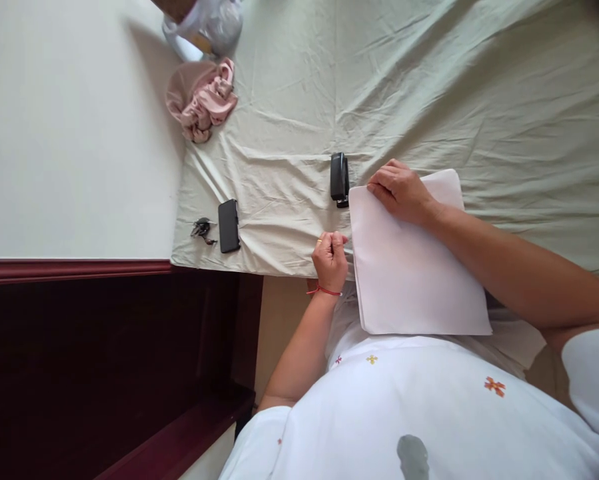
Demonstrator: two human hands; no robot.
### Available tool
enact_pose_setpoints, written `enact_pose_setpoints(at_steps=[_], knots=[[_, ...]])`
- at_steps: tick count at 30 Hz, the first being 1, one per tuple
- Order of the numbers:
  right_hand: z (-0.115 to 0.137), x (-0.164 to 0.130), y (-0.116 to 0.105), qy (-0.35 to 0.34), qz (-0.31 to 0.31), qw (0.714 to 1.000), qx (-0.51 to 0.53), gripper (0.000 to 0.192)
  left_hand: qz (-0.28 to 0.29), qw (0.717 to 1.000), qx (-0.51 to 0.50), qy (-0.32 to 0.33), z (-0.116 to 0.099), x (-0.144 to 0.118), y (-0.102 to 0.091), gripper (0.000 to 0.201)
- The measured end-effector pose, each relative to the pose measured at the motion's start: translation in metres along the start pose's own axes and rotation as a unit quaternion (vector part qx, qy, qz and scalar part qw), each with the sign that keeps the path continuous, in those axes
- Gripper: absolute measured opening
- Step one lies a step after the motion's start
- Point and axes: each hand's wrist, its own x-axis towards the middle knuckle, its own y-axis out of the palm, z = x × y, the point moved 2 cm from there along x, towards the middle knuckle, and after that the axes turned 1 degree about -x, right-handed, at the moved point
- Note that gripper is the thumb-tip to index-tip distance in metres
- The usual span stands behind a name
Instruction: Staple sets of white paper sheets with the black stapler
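White sheets of paper [414,280] lay under our right hand [402,193], fingers flat on top. Our left hand [330,257] pinched their edge, fingers curled, near a black stapler [339,177].

bed [479,80]: pale green wrinkled sheet | black stapler [339,177] just beside white paper stack [409,267] at near edge | black phone [228,226] beside keys [202,229] | pink cloth [202,99], plastic bag [209,23] by wall side

A white stack of paper [414,273] lies flat on the green sheet's edge, one corner pointing toward ten o'clock, overhanging toward the lap at five o'clock.
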Motion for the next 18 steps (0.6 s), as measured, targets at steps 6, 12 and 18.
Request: enact_pose_setpoints(at_steps=[6, 12, 18], knots=[[0.005, -0.001, -0.005, -0.010, -0.016, 1.000, 0.004, 0.044, -0.013, 0.990, -0.097, -0.098, -0.004, 0.003, -0.013, 0.055], [0.007, 0.000, -0.007, -0.008, -0.027, 1.000, 0.009, 0.041, 0.058, 0.974, -0.174, -0.134, -0.022, 0.007, -0.014, 0.056], [0.005, -0.001, -0.006, 0.003, -0.028, 1.000, -0.003, 0.035, 0.225, 0.932, -0.224, -0.174, -0.021, 0.001, 0.005, 0.058]])
